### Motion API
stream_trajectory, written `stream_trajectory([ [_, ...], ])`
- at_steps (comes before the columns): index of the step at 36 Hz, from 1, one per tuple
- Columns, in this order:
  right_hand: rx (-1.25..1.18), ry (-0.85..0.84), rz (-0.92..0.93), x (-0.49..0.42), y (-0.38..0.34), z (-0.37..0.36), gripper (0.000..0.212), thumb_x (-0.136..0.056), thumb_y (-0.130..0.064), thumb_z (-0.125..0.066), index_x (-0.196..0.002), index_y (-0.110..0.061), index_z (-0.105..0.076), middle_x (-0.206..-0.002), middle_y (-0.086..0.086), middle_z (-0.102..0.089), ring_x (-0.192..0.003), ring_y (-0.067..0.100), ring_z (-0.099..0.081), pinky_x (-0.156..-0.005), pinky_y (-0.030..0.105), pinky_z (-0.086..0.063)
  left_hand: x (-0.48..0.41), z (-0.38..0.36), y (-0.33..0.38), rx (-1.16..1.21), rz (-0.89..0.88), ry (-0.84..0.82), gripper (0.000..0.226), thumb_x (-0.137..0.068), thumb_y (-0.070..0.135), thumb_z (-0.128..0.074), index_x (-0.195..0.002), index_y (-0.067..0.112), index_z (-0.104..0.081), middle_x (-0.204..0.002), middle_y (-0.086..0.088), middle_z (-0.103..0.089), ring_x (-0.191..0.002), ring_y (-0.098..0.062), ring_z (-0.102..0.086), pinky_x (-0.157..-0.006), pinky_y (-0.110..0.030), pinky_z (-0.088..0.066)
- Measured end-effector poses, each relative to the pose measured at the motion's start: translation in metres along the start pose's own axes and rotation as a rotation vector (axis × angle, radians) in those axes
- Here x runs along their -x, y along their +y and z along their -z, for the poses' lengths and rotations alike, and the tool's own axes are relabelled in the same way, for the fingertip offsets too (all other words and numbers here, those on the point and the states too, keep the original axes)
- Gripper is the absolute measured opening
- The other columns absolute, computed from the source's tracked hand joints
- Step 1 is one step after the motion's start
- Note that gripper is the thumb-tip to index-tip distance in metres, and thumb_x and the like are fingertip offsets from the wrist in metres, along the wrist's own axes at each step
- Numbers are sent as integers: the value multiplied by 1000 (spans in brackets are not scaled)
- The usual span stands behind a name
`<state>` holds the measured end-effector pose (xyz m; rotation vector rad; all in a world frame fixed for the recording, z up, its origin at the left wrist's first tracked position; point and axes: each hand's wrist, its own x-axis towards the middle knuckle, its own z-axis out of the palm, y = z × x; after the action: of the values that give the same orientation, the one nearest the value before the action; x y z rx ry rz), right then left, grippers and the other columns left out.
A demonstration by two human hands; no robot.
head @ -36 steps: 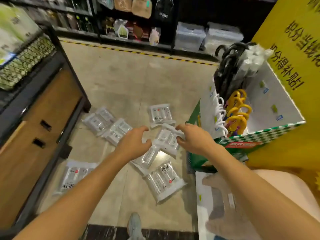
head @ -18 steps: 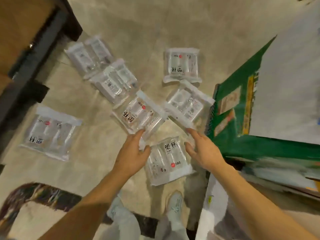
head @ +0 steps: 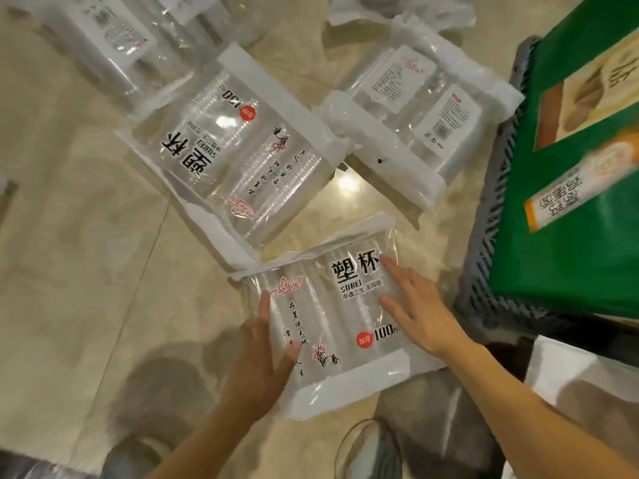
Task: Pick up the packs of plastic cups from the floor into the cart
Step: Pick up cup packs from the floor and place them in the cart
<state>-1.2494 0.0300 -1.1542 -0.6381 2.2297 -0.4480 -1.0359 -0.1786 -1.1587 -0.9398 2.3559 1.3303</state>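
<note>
The nearest pack of plastic cups lies flat on the beige floor, clear wrap with black characters and a red "100" dot. My left hand clasps its left edge, thumb on top. My right hand covers its right edge, thumb and forefinger spread across the wrap. A second pack lies just beyond it, upside down to me. A third pack lies label-side up further right. Another pack is at the top left. I cannot make out a cart for certain.
A grey slatted crate rises at the right, close to the held pack, with a green carton on it. A white surface fills the lower right corner. My shoe is just below the pack.
I have bent far down, so the packs fill the view. Both hands dropped from above the pile onto the nearest pack and closed on its two sides.
</note>
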Motion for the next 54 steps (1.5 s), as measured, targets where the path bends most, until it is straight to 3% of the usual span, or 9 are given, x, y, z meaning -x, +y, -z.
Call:
stream_trajectory([
  [4,-69,63,-22,11,-9,-2,59,-100,-59,-35,-150,-61,-2,-139,-1,-40,-129,17,-41,-105,42,-41,2,3,4,57,-38,24,88,-88,51,-55,-154,38,1,-153,19,-24,-132,-6,-34,-107,-31,-30],
  [7,-68,71,-20,28,-29,16,59,-100,-59,-35,-149,-62,-3,-142,0,-39,-133,18,-40,-107,44,-41,7,27,20,66,22,25,91,-82,53,-60,-151,49,0,-134,12,-38,-120,-6,-38,-102,-30,-33],
  [10,-84,84,-11,55,-63,51,60,-100,-59,-38,-150,-61,-4,-149,-1,-35,-139,17,-36,-111,42,-37,27,67,50,101,-32,38,92,-80,49,-65,-155,37,-12,-147,-1,-39,-135,-14,-38,-110,-24,-28],
  [15,-110,134,-13,111,-159,139,62,-97,-62,-41,-147,-65,-7,-126,-1,-42,-101,14,-57,-101,43,-47,79,182,138,126,-37,63,90,-86,48,-66,-142,65,2,-157,10,-19,-137,-9,-28,-115,-48,-26],
  [19,-103,174,54,161,-260,233,62,-95,-67,-40,-146,-66,-6,-128,0,-42,-98,13,-58,-101,42,-46,125,292,210,130,-70,73,90,-87,47,-65,-140,68,4,-146,13,-28,-123,-6,-34,-100,-37,-34],
  [24,-78,215,194,223,-409,353,62,-94,-69,-38,-145,-68,-2,-148,3,-39,-117,17,-49,-105,39,-37,191,449,303,87,-194,161,89,-85,49,-60,-145,62,5,-149,45,-2,-142,5,-13,-116,-36,-22],
  [38,-77,283,546,368,-794,558,65,-96,-59,-47,-153,-51,-18,-150,-8,-43,-138,19,-42,-107,30,-33,411,837,465,15,-280,442,86,-88,58,-55,-151,48,2,-156,24,-1,-146,-8,-15,-112,-27,-20],
  [49,74,191,816,391,-984,567,67,-92,-72,-39,-152,-56,-13,-162,-6,-28,-143,26,-38,-114,47,-34,546,951,450,52,-101,762,99,-73,77,-54,-151,48,-2,-159,20,-5,-147,-15,-19,-114,-36,-22],
  [54,121,57,1001,396,-1047,553,67,-98,-60,-43,-157,-40,-18,-163,-9,-25,-146,21,-32,-113,38,-29,592,954,440,118,35,901,78,-96,43,-54,-154,40,-2,-162,9,-7,-145,-20,-26,-107,-31,-26],
])
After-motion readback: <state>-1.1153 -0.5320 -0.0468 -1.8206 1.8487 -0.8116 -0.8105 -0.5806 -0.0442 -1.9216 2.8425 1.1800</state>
